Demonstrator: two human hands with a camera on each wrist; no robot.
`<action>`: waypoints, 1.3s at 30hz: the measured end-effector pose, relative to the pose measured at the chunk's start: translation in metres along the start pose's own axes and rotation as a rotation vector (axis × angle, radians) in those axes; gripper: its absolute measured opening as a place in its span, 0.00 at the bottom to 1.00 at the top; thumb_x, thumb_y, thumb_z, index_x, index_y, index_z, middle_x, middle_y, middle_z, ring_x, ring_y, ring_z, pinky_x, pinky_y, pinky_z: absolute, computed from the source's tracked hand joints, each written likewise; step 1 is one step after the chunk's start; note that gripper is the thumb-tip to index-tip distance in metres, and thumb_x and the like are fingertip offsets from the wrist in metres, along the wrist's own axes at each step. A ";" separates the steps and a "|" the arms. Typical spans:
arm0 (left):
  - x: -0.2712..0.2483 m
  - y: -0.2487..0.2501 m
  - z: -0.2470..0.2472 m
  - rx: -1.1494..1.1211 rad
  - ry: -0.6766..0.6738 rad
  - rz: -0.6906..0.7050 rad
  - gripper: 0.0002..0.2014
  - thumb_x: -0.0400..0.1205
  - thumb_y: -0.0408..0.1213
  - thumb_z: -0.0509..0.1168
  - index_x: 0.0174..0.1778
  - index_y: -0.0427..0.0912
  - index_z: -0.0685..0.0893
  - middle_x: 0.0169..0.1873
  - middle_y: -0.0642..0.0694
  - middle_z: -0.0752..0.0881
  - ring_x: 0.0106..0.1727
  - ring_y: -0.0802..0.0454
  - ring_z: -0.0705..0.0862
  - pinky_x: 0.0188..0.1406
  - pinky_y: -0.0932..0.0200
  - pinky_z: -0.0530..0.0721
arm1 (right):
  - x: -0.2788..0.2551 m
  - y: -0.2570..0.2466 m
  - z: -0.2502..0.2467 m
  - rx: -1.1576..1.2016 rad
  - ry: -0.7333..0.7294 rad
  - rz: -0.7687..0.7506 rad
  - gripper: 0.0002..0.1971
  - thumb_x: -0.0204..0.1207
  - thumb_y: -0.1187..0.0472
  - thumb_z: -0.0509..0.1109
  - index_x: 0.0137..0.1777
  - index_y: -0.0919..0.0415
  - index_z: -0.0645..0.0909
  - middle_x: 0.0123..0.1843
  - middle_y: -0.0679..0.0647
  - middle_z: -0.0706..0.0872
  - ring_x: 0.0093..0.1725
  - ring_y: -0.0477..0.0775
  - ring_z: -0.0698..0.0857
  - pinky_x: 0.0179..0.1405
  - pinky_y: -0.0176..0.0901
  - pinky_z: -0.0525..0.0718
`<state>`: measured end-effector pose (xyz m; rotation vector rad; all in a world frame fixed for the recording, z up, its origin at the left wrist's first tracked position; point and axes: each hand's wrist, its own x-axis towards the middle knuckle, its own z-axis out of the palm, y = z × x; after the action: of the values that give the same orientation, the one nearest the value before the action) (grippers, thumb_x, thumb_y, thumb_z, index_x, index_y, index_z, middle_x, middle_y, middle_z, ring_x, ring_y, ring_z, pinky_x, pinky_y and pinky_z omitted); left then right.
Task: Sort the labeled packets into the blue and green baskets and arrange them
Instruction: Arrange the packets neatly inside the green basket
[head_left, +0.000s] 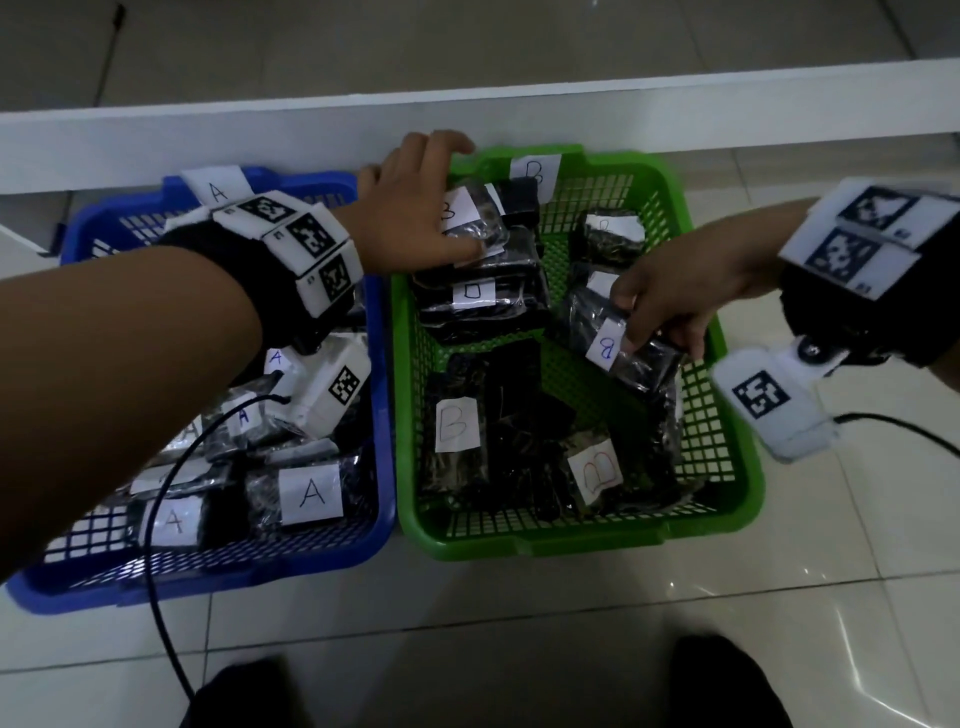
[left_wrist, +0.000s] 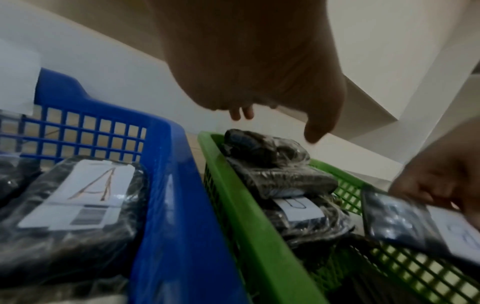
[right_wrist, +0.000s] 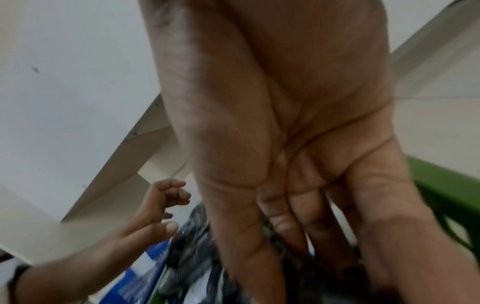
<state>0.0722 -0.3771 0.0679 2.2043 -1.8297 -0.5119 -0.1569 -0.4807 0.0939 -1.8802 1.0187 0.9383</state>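
Observation:
A blue basket (head_left: 208, 577) on the left holds several black packets labeled A (head_left: 310, 493). To its right, a green basket (head_left: 571, 540) holds several packets labeled B (head_left: 457, 423). My right hand (head_left: 639, 322) pinches a B packet (head_left: 649, 364) by its label end, tilted above the green basket's right side; that packet (left_wrist: 397, 222) also shows in the left wrist view. My left hand (head_left: 441, 202) hovers over the green basket's far left corner, above a stacked B packet (head_left: 491, 218), with loose fingers holding nothing.
A white ledge (head_left: 311, 119) runs along the far side of both baskets. They stand side by side on a glossy tiled floor (head_left: 779, 597). A black cable (head_left: 156, 519) hangs from my left wrist over the blue basket. My dark-clad knees (head_left: 234, 696) show at the bottom edge.

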 end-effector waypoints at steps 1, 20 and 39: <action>-0.001 0.003 -0.002 -0.002 0.055 0.030 0.43 0.63 0.65 0.57 0.72 0.47 0.65 0.66 0.42 0.70 0.68 0.43 0.71 0.64 0.44 0.64 | -0.004 -0.001 -0.006 0.021 -0.012 -0.014 0.08 0.75 0.68 0.71 0.40 0.67 0.73 0.18 0.53 0.80 0.18 0.49 0.80 0.20 0.39 0.82; 0.006 0.022 -0.076 -0.151 -0.505 -0.073 0.15 0.78 0.34 0.69 0.61 0.47 0.81 0.55 0.47 0.87 0.60 0.45 0.83 0.68 0.38 0.76 | -0.010 -0.017 -0.043 0.208 0.381 -0.352 0.10 0.71 0.66 0.74 0.53 0.58 0.86 0.42 0.55 0.90 0.41 0.53 0.84 0.35 0.38 0.83; 0.005 -0.004 -0.049 -0.140 -0.464 -0.143 0.19 0.76 0.39 0.72 0.61 0.53 0.75 0.54 0.46 0.87 0.56 0.45 0.84 0.65 0.46 0.77 | 0.055 -0.008 0.006 0.045 0.823 -0.517 0.17 0.73 0.60 0.75 0.57 0.63 0.76 0.52 0.54 0.82 0.49 0.53 0.80 0.48 0.42 0.77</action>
<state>0.0971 -0.3832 0.1107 2.2645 -1.7690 -1.2293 -0.1290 -0.4889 0.0465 -2.3721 0.8878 -0.1922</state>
